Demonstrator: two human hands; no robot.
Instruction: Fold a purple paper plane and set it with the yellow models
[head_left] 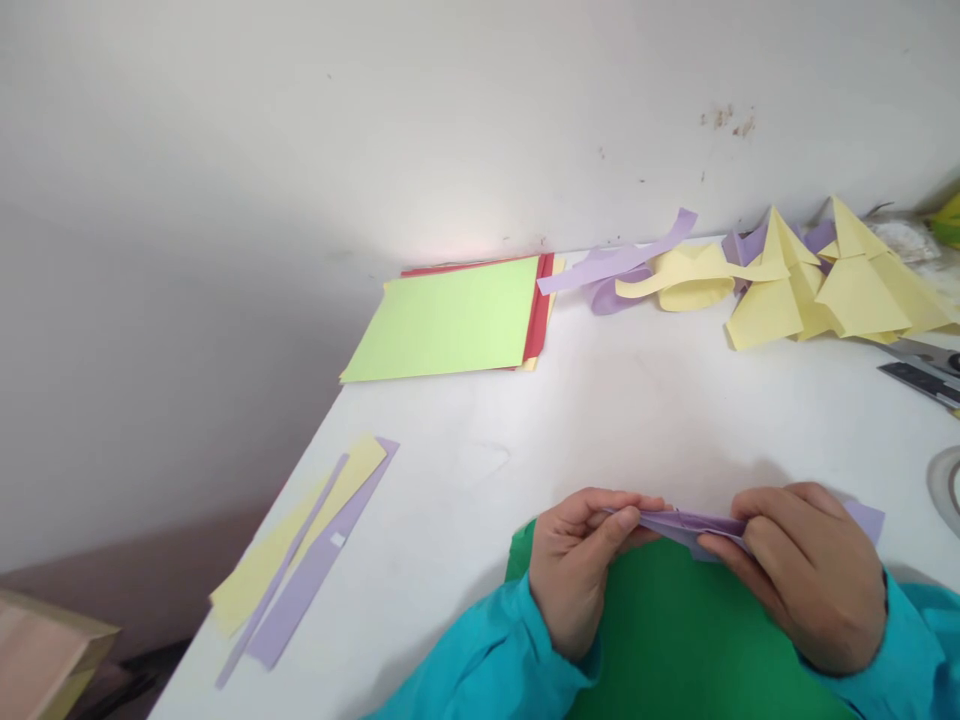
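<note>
A folded piece of purple paper [686, 524] is held between my two hands, seen almost edge-on. My left hand [581, 560] pinches its left end between thumb and fingers. Around the right part of the paper, my right hand [814, 570] is closed, with its fingers bent over the edge. A purple corner [866, 520] shows beyond the right hand; whether it belongs to the same piece I cannot tell. Both hands are above a green sheet [690, 640] at the near edge of the table.
Green, red and yellow sheets [450, 320] lie stacked at the back of the white table [465, 500]. Paper strips [300, 560] lie on the left. Folded yellow shapes [780, 285], curled bands [694, 275], a cutter [919, 382] and a tape roll [946, 485] occupy the right.
</note>
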